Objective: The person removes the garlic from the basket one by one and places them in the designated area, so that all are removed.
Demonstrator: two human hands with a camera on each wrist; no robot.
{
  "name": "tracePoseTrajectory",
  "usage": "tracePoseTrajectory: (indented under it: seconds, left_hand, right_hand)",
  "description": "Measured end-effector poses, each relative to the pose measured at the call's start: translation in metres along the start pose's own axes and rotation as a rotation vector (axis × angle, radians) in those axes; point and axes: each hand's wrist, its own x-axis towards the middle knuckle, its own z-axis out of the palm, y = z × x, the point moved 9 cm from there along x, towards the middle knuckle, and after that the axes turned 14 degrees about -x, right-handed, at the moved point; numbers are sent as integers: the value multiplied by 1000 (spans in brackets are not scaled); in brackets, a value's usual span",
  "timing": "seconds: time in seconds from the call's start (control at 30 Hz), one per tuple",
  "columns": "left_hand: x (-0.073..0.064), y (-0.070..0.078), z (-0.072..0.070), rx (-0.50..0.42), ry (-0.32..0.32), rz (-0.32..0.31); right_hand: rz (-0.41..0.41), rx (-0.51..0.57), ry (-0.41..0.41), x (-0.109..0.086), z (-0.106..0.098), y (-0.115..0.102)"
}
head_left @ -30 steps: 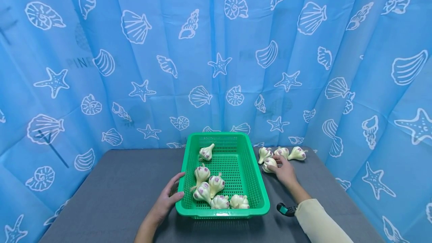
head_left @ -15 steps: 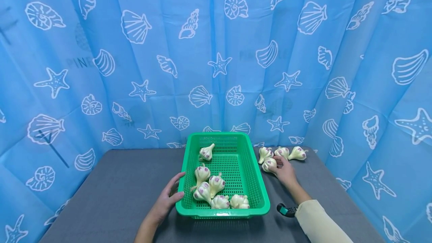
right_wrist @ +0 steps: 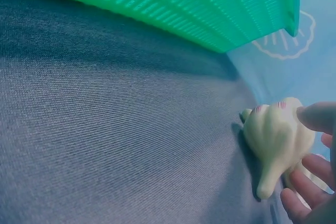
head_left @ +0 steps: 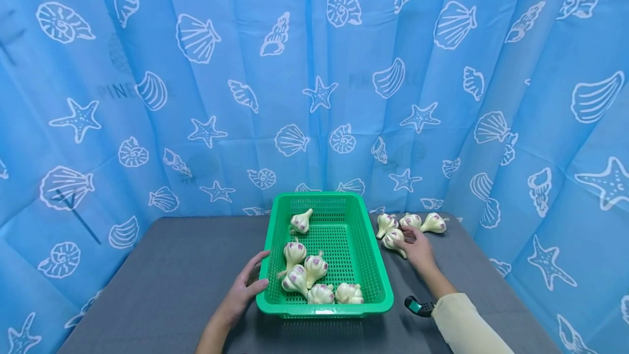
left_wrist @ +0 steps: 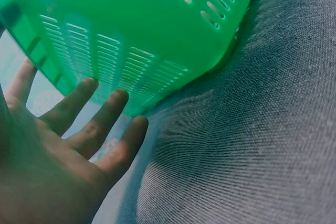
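A green plastic basket (head_left: 378,283) with slotted walls stands on the grey table and holds several white garlic bulbs (head_left: 316,270) with purple marks. My left hand (head_left: 241,291) is at its left rim, thumb and fingers spread; in the left wrist view the fingers (left_wrist: 100,124) extend alongside the slotted wall. To the basket's right, my right hand (head_left: 417,247) pinches a garlic bulb (head_left: 392,238) with thumb and fingers. That bulb lies low at the table in the right wrist view, its stem (right_wrist: 269,182) pointing downward in the picture; the hand is partly cut off there.
Near the right hand, several more garlic bulbs (head_left: 433,223) lie by the table's back edge. A blue curtain (head_left: 319,124) with white shell prints hangs behind and along both sides. The grey cloth (head_left: 187,277) covers the table, and a dark strap (head_left: 417,307) is at the right wrist.
The bulb at my right hand has turned, so its stem now shows toward the front right. The right hand has shifted slightly rightward; the left hand and basket stay put.
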Motion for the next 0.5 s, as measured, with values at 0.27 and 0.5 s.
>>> tracePoseTrajectory:
  seconds: [0.27, 0.5]
  left_hand:
    - [0, 1, 0, 0, 0, 8]
    - [0, 2, 1, 5, 10, 6]
  right_hand:
    - [-3, 28, 44, 3, -5, 1]
    - [10, 130, 157, 6, -19, -5]
